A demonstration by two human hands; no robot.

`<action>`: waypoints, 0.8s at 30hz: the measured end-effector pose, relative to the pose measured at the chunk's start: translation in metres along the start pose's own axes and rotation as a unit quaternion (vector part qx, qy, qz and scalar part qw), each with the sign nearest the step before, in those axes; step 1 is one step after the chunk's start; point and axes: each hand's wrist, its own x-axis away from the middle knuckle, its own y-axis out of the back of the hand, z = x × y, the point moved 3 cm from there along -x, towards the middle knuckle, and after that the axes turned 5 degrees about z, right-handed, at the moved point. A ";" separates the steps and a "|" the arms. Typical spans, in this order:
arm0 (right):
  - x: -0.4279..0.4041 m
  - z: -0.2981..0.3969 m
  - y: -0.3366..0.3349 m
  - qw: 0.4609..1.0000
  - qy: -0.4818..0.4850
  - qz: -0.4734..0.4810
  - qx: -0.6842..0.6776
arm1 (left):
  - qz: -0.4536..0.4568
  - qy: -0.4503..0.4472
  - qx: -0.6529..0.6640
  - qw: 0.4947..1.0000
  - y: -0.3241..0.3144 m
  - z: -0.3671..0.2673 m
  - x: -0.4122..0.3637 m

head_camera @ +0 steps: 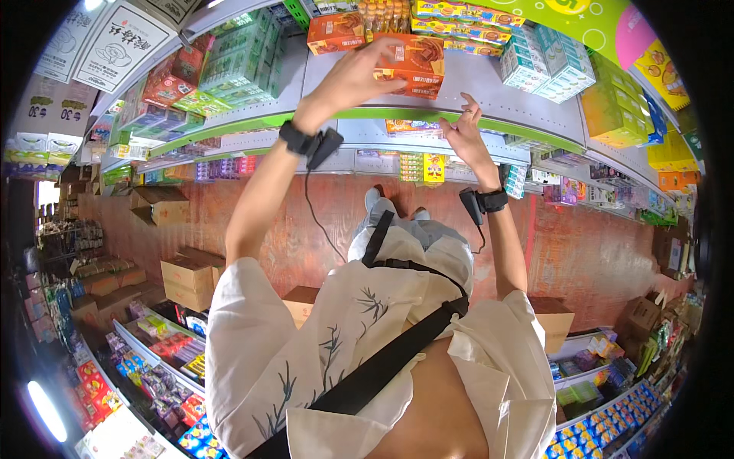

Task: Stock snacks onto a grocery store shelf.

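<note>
Orange-brown snack boxes (424, 63) are stacked on the white metal shelf (344, 86) with a green front edge. My left hand (358, 77) is at their left side, fingers apart and curved; whether the fingertips touch the cardboard cannot be told. To the right of the boxes, my right hand (464, 129) is raised over the shelf's green edge with its fingers spread and nothing in it. Another orange-brown box (335, 34) sits farther back to the left. Behind them are yellow snack packs (467, 26) and jars with orange lids (384, 14).
Teal and white cartons (524, 60) stand on the shelf to the right, green cartons (238, 63) to the left. Lower shelves (355, 140) hold more packets. Cardboard boxes (186, 281) rest on the reddish floor behind, near more stocked shelving. Cables hang from both wrist devices.
</note>
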 end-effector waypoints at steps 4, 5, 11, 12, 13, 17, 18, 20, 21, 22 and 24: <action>0.008 -0.016 -0.006 0.998 0.038 0.006 0.055 | 0.058 -0.007 -0.156 0.986 -0.033 0.087 -0.037; 0.012 -0.020 -0.008 0.997 0.037 0.010 0.072 | 0.061 -0.011 -0.159 0.985 -0.035 0.091 -0.047; 0.021 -0.021 -0.022 0.997 -0.029 -0.047 -0.050 | 0.210 0.022 -0.119 0.970 -0.059 0.103 -0.096; 0.019 -0.015 -0.022 0.998 -0.041 -0.038 -0.019 | 0.239 0.025 -0.064 0.969 -0.063 0.104 -0.104; 0.017 -0.009 -0.022 0.998 -0.054 -0.029 0.012 | 0.241 0.022 -0.065 0.968 -0.066 0.105 -0.109; 0.005 -0.003 -0.027 0.997 -0.027 -0.065 0.028 | 0.266 0.029 -0.137 0.954 -0.076 0.110 -0.117; 0.000 -0.001 -0.028 0.997 -0.030 -0.073 0.022 | 0.243 0.005 -0.129 0.961 -0.073 0.110 -0.116; -0.002 -0.002 -0.033 0.995 -0.019 -0.086 0.057 | 0.213 -0.011 -0.115 0.970 -0.067 0.111 -0.108; -0.006 -0.003 -0.035 0.991 -0.004 -0.098 0.093 | 0.214 -0.011 -0.116 0.970 -0.062 0.111 -0.100; -0.008 -0.005 -0.037 0.992 -0.006 -0.102 0.071 | 0.213 -0.018 -0.141 0.967 -0.055 0.112 -0.093; -0.013 -0.007 -0.043 0.991 0.000 -0.103 0.084 | 0.196 -0.016 -0.174 0.965 -0.039 0.134 -0.080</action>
